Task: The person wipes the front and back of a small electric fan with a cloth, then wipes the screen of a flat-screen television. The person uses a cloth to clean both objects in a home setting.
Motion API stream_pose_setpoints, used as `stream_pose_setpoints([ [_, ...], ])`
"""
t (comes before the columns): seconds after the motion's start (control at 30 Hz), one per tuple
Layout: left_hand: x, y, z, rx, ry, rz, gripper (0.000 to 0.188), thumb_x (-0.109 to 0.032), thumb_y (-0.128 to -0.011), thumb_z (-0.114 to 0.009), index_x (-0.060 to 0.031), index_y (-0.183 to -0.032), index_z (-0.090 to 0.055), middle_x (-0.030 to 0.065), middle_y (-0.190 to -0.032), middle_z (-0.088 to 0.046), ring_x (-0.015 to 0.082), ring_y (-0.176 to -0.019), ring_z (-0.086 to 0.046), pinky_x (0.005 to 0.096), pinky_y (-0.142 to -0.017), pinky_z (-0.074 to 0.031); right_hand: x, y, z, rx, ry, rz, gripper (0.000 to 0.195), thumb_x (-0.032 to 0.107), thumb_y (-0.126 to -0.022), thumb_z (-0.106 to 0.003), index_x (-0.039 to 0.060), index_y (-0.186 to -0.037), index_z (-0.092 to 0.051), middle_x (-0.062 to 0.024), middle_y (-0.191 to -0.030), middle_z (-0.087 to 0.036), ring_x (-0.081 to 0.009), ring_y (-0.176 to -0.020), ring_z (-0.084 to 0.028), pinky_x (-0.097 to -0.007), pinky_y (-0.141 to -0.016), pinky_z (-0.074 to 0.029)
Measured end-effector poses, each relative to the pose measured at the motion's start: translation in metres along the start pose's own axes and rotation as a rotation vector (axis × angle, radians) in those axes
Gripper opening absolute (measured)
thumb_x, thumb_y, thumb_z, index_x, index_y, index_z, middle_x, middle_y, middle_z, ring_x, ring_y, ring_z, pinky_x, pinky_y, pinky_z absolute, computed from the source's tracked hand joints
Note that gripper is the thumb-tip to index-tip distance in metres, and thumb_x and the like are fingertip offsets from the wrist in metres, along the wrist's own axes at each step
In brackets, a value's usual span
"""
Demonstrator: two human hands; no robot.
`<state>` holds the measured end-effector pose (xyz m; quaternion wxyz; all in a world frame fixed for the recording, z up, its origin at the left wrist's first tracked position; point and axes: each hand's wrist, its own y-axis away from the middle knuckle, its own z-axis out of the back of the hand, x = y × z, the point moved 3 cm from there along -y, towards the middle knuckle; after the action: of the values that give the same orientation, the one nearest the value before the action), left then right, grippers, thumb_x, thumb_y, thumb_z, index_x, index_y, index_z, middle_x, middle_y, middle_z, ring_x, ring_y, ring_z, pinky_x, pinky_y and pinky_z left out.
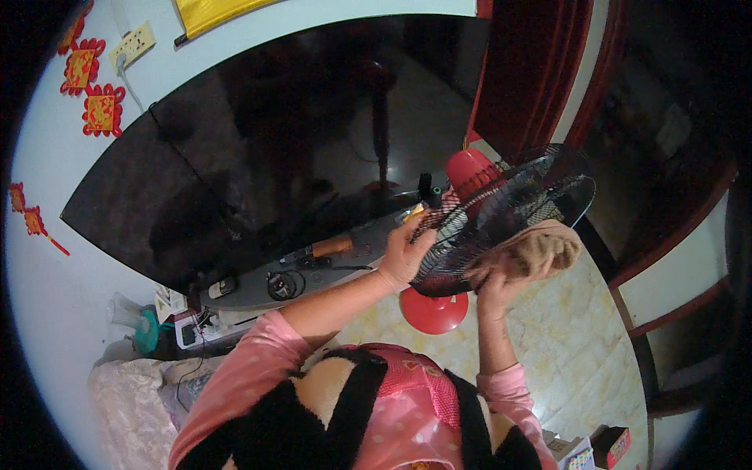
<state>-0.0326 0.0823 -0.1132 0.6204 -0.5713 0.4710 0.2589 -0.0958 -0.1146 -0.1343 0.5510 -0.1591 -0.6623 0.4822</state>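
Observation:
A standing fan with a black wire grille (pixel 452 249) is in front of me. Its red motor housing (pixel 470 167) shows behind the grille, and its round red base (pixel 433 311) is on the floor below. My left hand (pixel 405 249) grips the grille's left edge, thumb toward the front. In my right hand (pixel 499 288) is a bunched brown cloth (pixel 546 249), which lies against the grille's near right side. The cloth hides part of the wires and some of my right fingers. The blades inside are hard to make out.
A large dark television (pixel 264 129) stands behind a grey cabinet top (pixel 247 298) bearing a coiled black cable (pixel 286 286). A dark red door frame (pixel 529 70) rises at right. Patterned fabric (pixel 126 393) is at lower left, boxes (pixel 611 443) at lower right.

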Motion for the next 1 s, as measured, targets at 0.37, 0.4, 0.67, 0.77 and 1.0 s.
stream_pose_setpoints([
  [0.37,-0.013,0.012,0.078,0.502,-0.154,-0.191,0.067,-0.017,-0.086,-0.067,-0.0073,-0.144,-0.034,0.0151,-0.144,-0.042,0.0293,-0.135,-0.040,0.0389,-0.113,-0.031,0.201,-0.004,-0.070,0.270,-0.141,0.685,0.053,0.008,-0.066,-0.082,0.0084,-0.113,-0.058,-0.0199,-0.131,-0.046,-0.0398,-0.117,-0.050,-0.0506,-0.100,-0.039],
  [0.4,-0.036,0.015,0.093,0.472,-0.163,-0.212,0.068,-0.017,-0.086,-0.067,-0.0071,-0.144,-0.034,0.0156,-0.145,-0.041,0.0296,-0.135,-0.040,0.0391,-0.114,-0.030,0.219,-0.003,-0.080,0.259,-0.201,0.669,0.060,0.009,-0.068,-0.083,0.0083,-0.119,-0.053,-0.0210,-0.132,-0.046,-0.0400,-0.118,-0.050,-0.0502,-0.100,-0.039],
  [0.67,-0.177,0.007,0.335,-0.094,-1.036,-0.607,0.032,-0.009,-0.081,-0.069,-0.0028,-0.112,-0.063,0.0125,-0.130,-0.056,0.0337,-0.122,-0.051,0.0444,-0.103,-0.040,0.308,-0.038,-0.236,0.237,-0.378,0.216,0.075,0.016,-0.081,-0.074,0.0063,-0.145,-0.037,-0.0139,-0.143,-0.045,-0.0264,-0.128,-0.047,-0.0362,-0.107,-0.037],
  [0.77,-0.237,-0.006,0.421,-0.302,-1.328,-0.740,0.031,-0.010,-0.081,-0.069,-0.0049,-0.112,-0.065,0.0110,-0.127,-0.059,0.0334,-0.123,-0.050,0.0446,-0.103,-0.039,0.346,-0.073,-0.310,0.368,-0.508,0.137,0.064,0.014,-0.076,-0.073,0.0001,-0.133,-0.049,-0.0181,-0.126,-0.059,-0.0306,-0.118,-0.057,-0.0370,-0.102,-0.043],
  [1.0,-0.290,-0.070,0.484,-0.338,-1.915,-0.627,0.057,-0.035,-0.089,-0.061,-0.0158,-0.140,-0.045,0.0088,-0.138,-0.048,0.0301,-0.129,-0.043,0.0521,-0.109,-0.027,0.452,-0.075,-0.428,0.530,-0.306,0.506,0.047,0.014,-0.071,-0.069,0.0054,-0.117,-0.062,-0.0161,-0.112,-0.064,-0.0382,-0.104,-0.059,-0.0452,-0.093,-0.047],
])
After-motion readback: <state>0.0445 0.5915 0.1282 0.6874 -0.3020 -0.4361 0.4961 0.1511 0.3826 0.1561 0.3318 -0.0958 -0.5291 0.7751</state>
